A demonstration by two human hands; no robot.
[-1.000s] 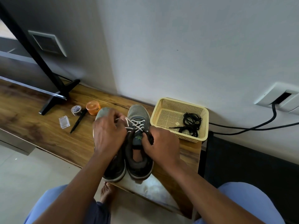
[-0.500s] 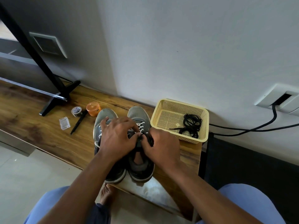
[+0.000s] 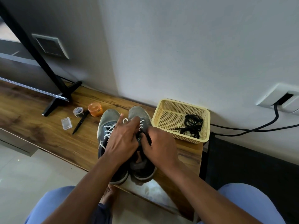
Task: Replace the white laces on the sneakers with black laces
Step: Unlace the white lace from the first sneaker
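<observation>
Pinching a white lace [image 3: 140, 125] on the right sneaker [image 3: 142, 165], the left hand [image 3: 123, 141] reaches across; the right hand [image 3: 159, 147] grips its tongue [image 3: 139, 139] near the bench's [image 3: 48, 135] front edge.

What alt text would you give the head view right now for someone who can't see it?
Both hands, left hand and right hand, work at the white laces of two grey sneakers on a wooden shelf. Black laces lie in a yellow basket to their right.

At frame centre, the left hand [image 3: 123, 139] hides the right sneaker's [image 3: 139, 117] upper lacing (fingertip grip unclear).
</observation>
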